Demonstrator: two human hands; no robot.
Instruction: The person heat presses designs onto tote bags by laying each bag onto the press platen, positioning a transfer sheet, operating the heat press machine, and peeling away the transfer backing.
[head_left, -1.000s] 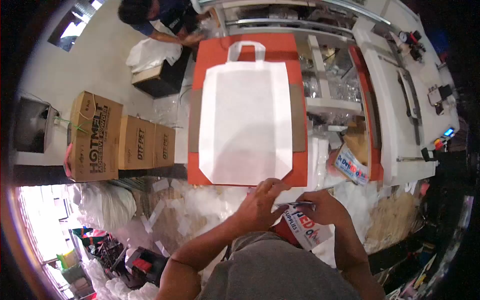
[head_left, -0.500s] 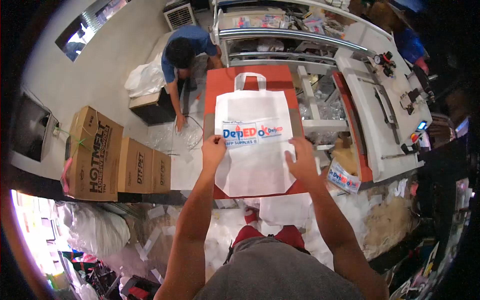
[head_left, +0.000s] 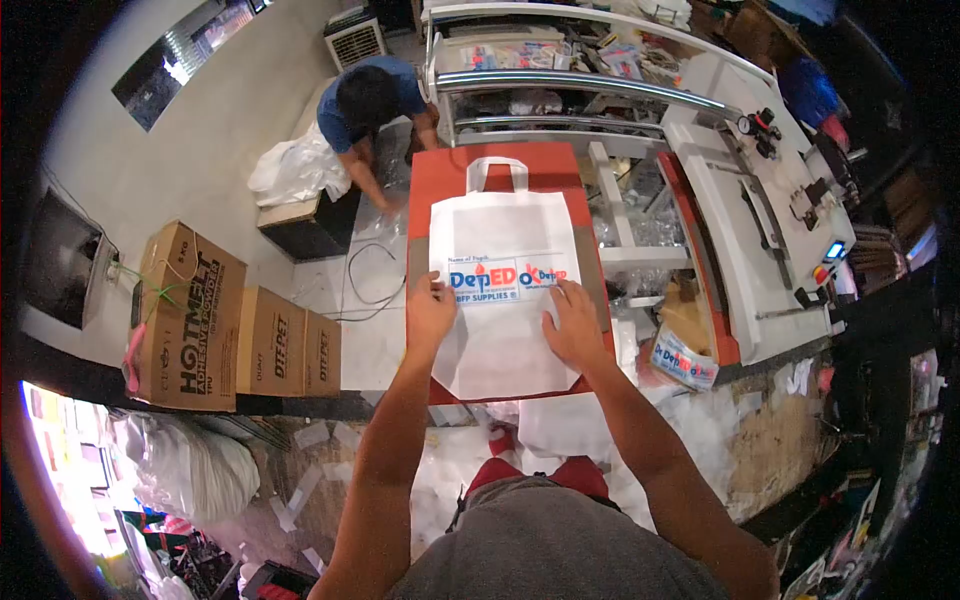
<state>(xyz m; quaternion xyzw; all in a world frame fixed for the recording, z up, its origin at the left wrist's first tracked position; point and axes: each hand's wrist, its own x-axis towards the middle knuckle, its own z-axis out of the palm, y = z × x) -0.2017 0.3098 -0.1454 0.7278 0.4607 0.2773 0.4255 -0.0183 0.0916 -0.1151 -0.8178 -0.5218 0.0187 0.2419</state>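
Note:
A white tote bag (head_left: 505,350) lies flat on the red-orange press bed (head_left: 430,175), its loop handle (head_left: 497,166) pointing away from me. Across its middle is a clear transfer film (head_left: 490,282) with blue and red "DepED" and "OK" lettering. My left hand (head_left: 432,312) is at the film's left edge, fingers curled and pinched together there; the fingertips are partly hidden. On the right end of the lettering rests my right hand (head_left: 577,325), its fingers spread and lying on the film and bag.
Rollers (head_left: 600,85) and a white heat-press machine (head_left: 755,240) stand behind and right. More printed film (head_left: 683,358) lies beside the bed. Brown cartons (head_left: 195,320) are at left. Another person (head_left: 370,105) in a blue shirt bends over plastic at the back left.
My right hand has come left and down from above the bag's right side onto the film's right end. My left hand stays at the film's left edge. The other person's arm has pulled back.

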